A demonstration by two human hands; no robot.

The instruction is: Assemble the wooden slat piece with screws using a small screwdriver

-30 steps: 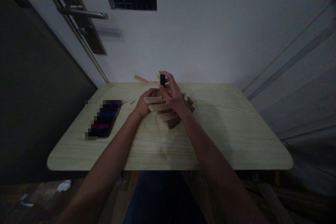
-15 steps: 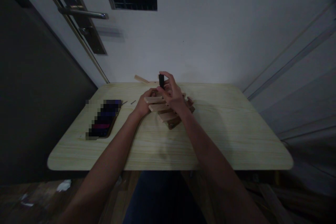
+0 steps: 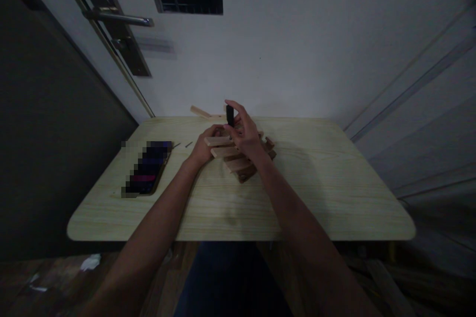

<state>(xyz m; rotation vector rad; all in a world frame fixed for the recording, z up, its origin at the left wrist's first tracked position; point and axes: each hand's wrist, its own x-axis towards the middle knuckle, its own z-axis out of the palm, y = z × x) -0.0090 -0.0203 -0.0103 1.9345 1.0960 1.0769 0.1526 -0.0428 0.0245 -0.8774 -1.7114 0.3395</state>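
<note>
A slatted wooden piece (image 3: 225,152), pale slats over darker wood, rests tilted on the table. My left hand (image 3: 203,148) is closed around its far left side, with the fingertips partly hidden behind the slats. Above the same piece, my right hand (image 3: 247,136) grips the black handle of what looks like a screwdriver (image 3: 229,116), upright between thumb and fingers. Its shaft and tip are hidden by my hands and the wood. Left of my left hand lie two small screws, one (image 3: 189,144) nearer and one (image 3: 176,145) beside the phone.
A phone (image 3: 150,168), partly blurred out, lies at the table's left. Behind my hands, a loose wooden strip (image 3: 200,111) lies at the back edge of the table (image 3: 334,198). A white door with a metal handle (image 3: 122,20) stands directly behind.
My right hand and the black screwdriver handle have shifted very slightly to the right, and the grip has barely changed. My left hand and the wooden piece look still.
</note>
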